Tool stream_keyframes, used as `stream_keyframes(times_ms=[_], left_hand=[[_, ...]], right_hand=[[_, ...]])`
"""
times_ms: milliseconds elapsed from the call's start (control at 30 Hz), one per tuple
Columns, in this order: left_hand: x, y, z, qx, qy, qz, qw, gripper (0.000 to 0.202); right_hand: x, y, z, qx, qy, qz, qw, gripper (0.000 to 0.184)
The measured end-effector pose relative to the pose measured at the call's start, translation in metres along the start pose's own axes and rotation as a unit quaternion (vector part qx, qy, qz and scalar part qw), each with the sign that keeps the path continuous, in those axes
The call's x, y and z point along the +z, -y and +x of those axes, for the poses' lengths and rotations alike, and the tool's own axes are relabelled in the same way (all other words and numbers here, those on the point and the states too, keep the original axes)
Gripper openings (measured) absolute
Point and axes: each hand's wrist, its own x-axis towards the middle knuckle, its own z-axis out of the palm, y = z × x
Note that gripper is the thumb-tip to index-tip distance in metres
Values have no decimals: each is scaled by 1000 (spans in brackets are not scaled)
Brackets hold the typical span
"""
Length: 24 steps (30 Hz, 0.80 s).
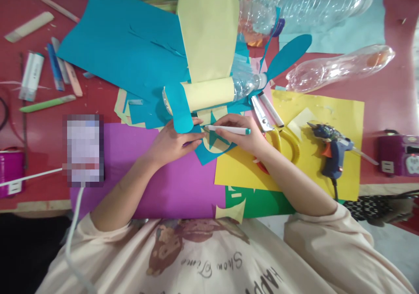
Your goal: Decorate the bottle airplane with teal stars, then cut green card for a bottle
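Note:
My right hand (240, 134) grips a white pen with a teal cap (229, 130), its tip on a teal paper piece (212, 147) that bears a pale yellow shape. My left hand (173, 141) lies on that teal piece with fingers pressed down flat, holding it against the purple sheet (163, 185). Just beyond the hands lies a clear plastic bottle (242, 86) wrapped in pale yellow paper (207, 94), with a tall yellow paper fin (207, 27) and a teal paper wing (288, 53).
Yellow-handled scissors (271, 119) and a blue glue gun (330, 147) lie on a yellow sheet (327, 110) at the right. More clear bottles (340, 67) lie behind. A large teal sheet (121, 45), pens and sticks (47, 104) sit left. A phone (83, 150) rests near the left edge.

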Motion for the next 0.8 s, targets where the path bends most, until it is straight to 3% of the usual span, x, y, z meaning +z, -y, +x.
stream_keyframes(times_ms=[300, 533, 800], left_hand=[[0, 0, 0, -6, 1, -6, 1000, 31], [1, 1, 0, 14, -15, -3, 1000, 32], [1, 1, 0, 7, -8, -14, 1000, 32]], right_hand=[[-1, 0, -1, -7, 13, 20, 1000, 21], [-1, 1, 0, 17, -8, 8, 1000, 30], [-3, 2, -1, 26, 1, 8, 1000, 22]])
